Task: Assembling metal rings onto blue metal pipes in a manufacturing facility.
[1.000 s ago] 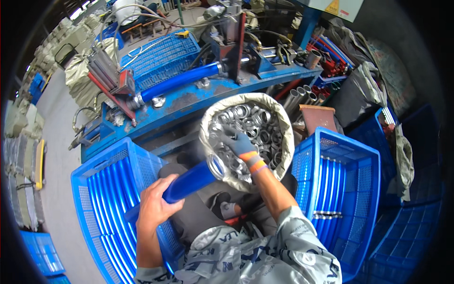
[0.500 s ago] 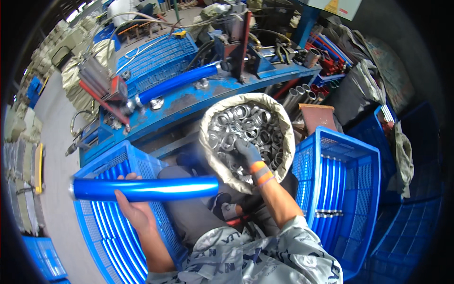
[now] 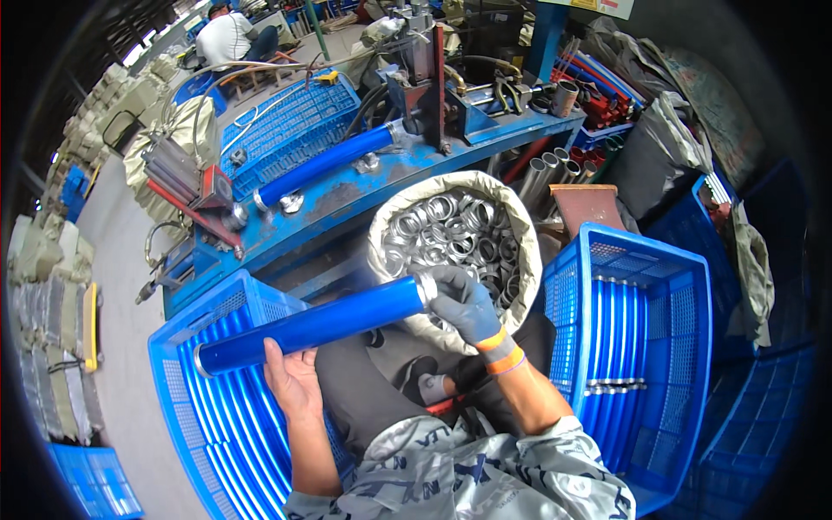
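1. My left hand (image 3: 293, 381), bare, cups the blue metal tube (image 3: 312, 325) from below near its left end, fingers curled round it.
2. My right hand (image 3: 464, 303), in a grey glove with an orange cuff, closes on the tube's right end, where a silver metal ring (image 3: 427, 287) sits on the tube mouth.
3. The tube lies nearly level across my lap, its left end over the blue plastic crate (image 3: 186, 364) on my left, which holds more blue tubes.
4. A second blue plastic crate (image 3: 659, 286) stands on my right, with tubes stacked lengthwise.
5. The white sack of silver rings (image 3: 451, 230) stands open just beyond the right hand.
6. The blue workbench (image 3: 347, 195) behind carries another blue tube (image 3: 325, 165) clamped in a press fixture (image 3: 425, 78).
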{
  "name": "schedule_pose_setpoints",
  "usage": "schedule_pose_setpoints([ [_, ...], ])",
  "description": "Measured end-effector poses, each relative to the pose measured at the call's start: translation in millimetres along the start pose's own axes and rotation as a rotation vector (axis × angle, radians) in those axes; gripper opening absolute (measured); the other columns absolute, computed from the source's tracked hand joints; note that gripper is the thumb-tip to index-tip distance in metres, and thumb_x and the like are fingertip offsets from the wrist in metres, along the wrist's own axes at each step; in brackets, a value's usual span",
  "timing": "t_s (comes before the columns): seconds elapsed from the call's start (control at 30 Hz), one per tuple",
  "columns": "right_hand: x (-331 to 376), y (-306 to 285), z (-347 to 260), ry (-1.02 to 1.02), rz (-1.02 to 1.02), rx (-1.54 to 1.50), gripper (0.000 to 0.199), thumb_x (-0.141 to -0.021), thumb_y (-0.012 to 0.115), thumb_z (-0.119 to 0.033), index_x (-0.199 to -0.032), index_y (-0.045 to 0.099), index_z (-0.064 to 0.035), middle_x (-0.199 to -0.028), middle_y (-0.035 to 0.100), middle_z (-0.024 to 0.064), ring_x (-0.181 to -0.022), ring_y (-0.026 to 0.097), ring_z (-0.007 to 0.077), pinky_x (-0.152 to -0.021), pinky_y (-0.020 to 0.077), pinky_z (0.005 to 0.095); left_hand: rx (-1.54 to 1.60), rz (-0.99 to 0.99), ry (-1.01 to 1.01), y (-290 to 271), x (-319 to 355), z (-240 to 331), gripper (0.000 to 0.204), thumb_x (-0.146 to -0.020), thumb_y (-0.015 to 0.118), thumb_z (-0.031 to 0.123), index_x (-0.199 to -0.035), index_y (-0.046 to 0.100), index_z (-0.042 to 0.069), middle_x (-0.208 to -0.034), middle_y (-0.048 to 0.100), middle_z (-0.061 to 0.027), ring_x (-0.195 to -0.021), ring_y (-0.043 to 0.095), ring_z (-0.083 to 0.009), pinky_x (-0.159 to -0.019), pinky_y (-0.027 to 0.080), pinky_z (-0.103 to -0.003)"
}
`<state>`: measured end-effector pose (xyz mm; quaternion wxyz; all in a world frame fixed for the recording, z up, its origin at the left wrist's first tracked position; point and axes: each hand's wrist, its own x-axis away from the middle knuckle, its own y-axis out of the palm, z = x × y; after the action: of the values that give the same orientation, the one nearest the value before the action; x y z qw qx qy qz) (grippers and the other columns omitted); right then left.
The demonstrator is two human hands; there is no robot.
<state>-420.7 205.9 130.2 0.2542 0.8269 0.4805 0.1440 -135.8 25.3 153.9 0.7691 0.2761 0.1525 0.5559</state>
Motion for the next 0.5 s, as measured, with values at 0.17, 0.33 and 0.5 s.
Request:
schedule_pose_setpoints([
  [0.17,-1.3,2.1,1.6,0.057,0.014,0.115,0.055,-0.105,0.083,-0.003,-0.156,0.065,0.0051,-0.146,0.073,0.0109,-0.134,0.07,0.0184,-0.119,0.0569,0.0357,-0.024,-0.023,0.03,-6.3,-2.2,-1.2,0.054,-0.118,0.071,0.044,-0.154,0.062,0.005,-0.145,0.073,-0.0179,-0.133,0.073,-0.0331,-0.111,0.062,-0.052],
  [0.33,-20.1,11.1,-7.6,0.082,0.08,0.349,0.054,-0.104,0.084,-0.01,-0.153,0.07,0.0098,-0.138,0.08,0.011,-0.127,0.074,0.0173,-0.114,0.0576,0.0329,-0.094,-0.079,0.101,-20.0,-23.7,-13.2,0.054,-0.116,0.073,0.045,-0.148,0.065,0.003,-0.139,0.077,-0.0166,-0.127,0.076,-0.0301,-0.11,0.064,-0.05],
  [0.5,-80.1,31.5,-7.8,0.115,-0.124,0.3,0.05,-0.108,0.079,-0.01,-0.155,0.07,0.0057,-0.138,0.08,0.0097,-0.126,0.074,0.0161,-0.114,0.0573,0.031,-0.042,-0.001,0.101,-31.8,-49.1,-10.7,0.067,-0.117,0.069,0.052,-0.158,0.057,0.0,-0.148,0.071,-0.0215,-0.133,0.073,-0.0352,-0.117,0.059,-0.055],
])
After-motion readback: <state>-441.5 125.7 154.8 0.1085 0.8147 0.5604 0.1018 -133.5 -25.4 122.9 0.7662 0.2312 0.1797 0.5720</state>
